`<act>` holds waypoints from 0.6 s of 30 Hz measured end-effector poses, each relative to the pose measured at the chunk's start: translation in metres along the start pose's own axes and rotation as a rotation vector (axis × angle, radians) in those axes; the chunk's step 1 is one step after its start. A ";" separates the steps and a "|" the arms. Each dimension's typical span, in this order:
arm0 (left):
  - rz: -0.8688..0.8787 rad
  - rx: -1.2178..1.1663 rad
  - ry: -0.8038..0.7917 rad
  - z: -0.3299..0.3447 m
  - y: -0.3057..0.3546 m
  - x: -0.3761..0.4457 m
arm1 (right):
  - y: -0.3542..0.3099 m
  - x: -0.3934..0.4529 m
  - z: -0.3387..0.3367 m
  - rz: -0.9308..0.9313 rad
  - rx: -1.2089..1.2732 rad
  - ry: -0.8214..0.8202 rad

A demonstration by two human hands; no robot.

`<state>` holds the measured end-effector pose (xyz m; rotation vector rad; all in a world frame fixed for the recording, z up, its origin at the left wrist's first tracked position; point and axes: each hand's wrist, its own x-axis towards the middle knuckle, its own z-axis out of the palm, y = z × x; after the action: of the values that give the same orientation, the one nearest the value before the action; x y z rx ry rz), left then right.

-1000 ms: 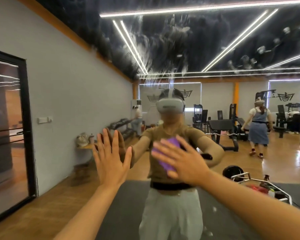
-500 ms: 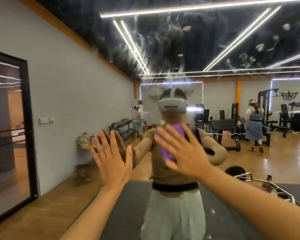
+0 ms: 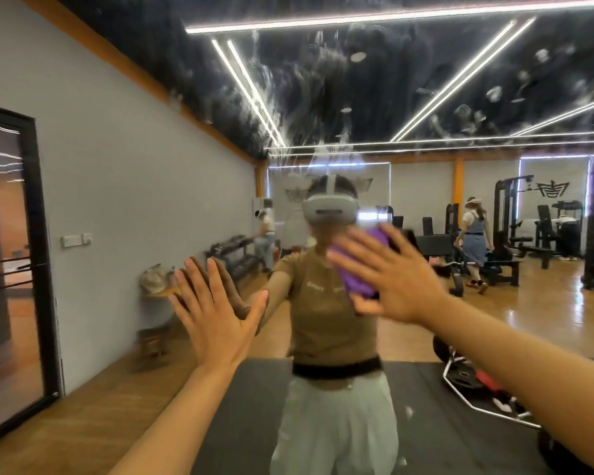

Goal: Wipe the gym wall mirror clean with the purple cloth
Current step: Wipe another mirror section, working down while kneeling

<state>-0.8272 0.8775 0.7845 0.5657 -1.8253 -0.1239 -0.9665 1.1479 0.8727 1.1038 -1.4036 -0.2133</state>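
The wiping step was in hand. The right hand [image 3: 396,274] lay flat with its fingers spread, pressing the purple cloth [image 3: 355,269] against the mirror [image 3: 374,97] at about head height in the reflection. The cloth sat between the palm and the glass. Only its edges showed past the fingers, so how it was folded could not be told. No finger curled round it; it was held by pressure alone.

The left hand [image 3: 216,310] was also flat and released, fingers straight and slightly apart. It appeared to rest on the glass just left of the reflected figure, touching its own reflection at the fingertips. It carried nothing and probably served as a brace.

White smears and streaks [image 3: 323,108] covered the upper part of the mirror, above the cloth, most plainly against the reflected dark ceiling. The lower part of the mirror looked clearer, though blur made this uncertain. On that evidence the task was judged to be only partly done.

The next move called for carrying the cloth upward into the smeared zone with even palm pressure, in overlapping passes. Pressure would have to be kept up throughout: with the fingers open, the cloth could slip down the glass if the palm lifted. The highest streaks might call for a longer reach.
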 end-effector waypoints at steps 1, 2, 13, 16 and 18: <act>0.002 0.000 0.001 0.000 0.000 0.000 | 0.017 0.015 -0.005 0.068 0.001 0.010; 0.002 0.000 0.000 0.000 0.000 0.000 | 0.033 0.029 -0.010 0.137 0.005 0.020; 0.012 -0.018 0.008 0.001 -0.001 -0.001 | -0.020 -0.008 -0.003 0.292 0.032 0.051; 0.017 -0.024 -0.002 0.001 0.000 -0.001 | -0.083 -0.081 0.013 0.116 0.025 -0.064; 0.014 -0.022 -0.009 0.001 0.000 0.000 | -0.119 -0.126 0.021 0.012 -0.024 -0.155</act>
<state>-0.8278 0.8775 0.7840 0.5376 -1.8343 -0.1364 -0.9575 1.1641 0.6988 1.0774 -1.5408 -0.3112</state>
